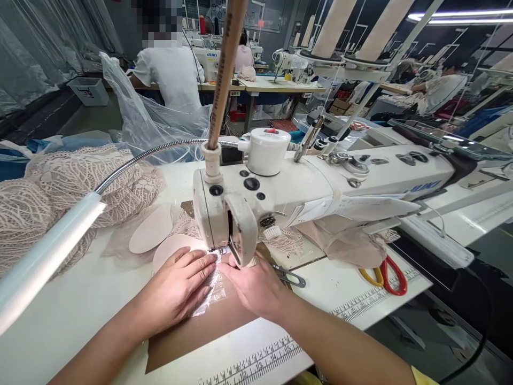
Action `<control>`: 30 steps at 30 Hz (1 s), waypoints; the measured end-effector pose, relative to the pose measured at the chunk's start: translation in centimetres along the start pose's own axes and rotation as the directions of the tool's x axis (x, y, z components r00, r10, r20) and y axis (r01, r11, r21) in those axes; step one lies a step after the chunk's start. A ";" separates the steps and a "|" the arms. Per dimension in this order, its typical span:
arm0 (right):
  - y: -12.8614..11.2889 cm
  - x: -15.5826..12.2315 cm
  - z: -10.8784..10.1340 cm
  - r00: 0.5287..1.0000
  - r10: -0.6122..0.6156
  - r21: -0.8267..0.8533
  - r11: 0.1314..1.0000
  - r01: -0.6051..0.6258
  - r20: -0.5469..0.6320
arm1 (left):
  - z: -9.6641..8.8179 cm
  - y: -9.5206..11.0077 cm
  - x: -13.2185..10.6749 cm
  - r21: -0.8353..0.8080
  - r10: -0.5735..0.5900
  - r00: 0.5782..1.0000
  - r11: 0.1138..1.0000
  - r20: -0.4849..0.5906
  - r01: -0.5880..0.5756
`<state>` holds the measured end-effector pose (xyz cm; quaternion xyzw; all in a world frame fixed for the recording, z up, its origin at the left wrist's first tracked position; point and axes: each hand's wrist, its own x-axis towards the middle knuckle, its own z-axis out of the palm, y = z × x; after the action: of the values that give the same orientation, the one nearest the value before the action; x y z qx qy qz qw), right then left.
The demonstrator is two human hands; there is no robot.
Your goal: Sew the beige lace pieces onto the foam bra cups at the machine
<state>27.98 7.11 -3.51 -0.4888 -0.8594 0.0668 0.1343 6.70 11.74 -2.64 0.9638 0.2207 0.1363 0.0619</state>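
Under the head of a white sewing machine lies a narrow piece of white lace. My left hand rests flat on it, fingers stretched forward and close to the presser foot. Across from it, my right hand is closed, thumb and finger at the lace's right edge beside the foot; the machine head partly covers these fingers. A brown sheet lies beneath the lace and both hands. Pale oval cups are just beyond my left hand. The needle tip is hard to make out.
Beige lace is heaped at the left, behind a lit tube lamp. Right of my right hand lie thread snips and red-and-yellow handled scissors. A ruler strip runs along the table's front edge. A person sits farther back.
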 end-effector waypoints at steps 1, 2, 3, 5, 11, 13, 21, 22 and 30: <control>0.0 0.0 0.1 1.000 0.008 -0.011 1.000 -0.008 0.004 | 0.1 0.1 0.1 0.022 0.003 1.000 1.000 -0.006 -0.003; 0.0 -0.1 0.2 1.000 0.017 -0.021 1.000 -0.017 0.005 | 0.2 0.3 0.2 0.040 0.006 1.000 0.999 -0.012 -0.005; 0.0 -0.1 0.3 1.000 0.028 -0.027 0.999 -0.027 0.003 | 0.4 0.4 0.3 0.055 0.006 1.000 0.998 -0.019 -0.005; 0.0 -0.1 0.5 0.999 0.053 -0.032 0.998 -0.053 -0.007 | 0.9 0.8 0.5 0.079 -0.013 0.999 0.997 -0.029 0.015; 0.0 0.0 0.6 0.991 0.103 -0.064 0.992 -0.109 -0.086 | 1.8 1.5 0.6 0.126 -0.096 0.995 0.987 -0.032 0.099; 0.0 -0.1 0.6 0.989 0.101 -0.066 0.992 -0.108 -0.104 | 1.6 1.4 0.4 0.095 -0.099 0.995 0.991 -0.012 0.099; 0.2 -0.6 0.5 0.998 0.033 0.002 0.999 -0.033 -0.061 | 0.8 1.3 0.3 -0.050 -0.102 0.994 0.994 -0.037 0.100; 0.2 -0.6 0.5 0.999 0.018 0.004 1.000 -0.018 -0.048 | 0.8 1.4 0.4 -0.050 -0.105 0.994 0.993 -0.042 0.103; 0.4 -0.8 0.9 0.996 -0.025 0.034 0.999 0.028 -0.088 | 1.0 1.5 -0.1 -0.081 -0.157 0.988 0.984 -0.009 0.156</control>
<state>28.47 6.65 -4.58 -0.4772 -0.8579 0.0587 0.1813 7.52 10.29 -3.40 0.9392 0.2905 0.1468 0.1092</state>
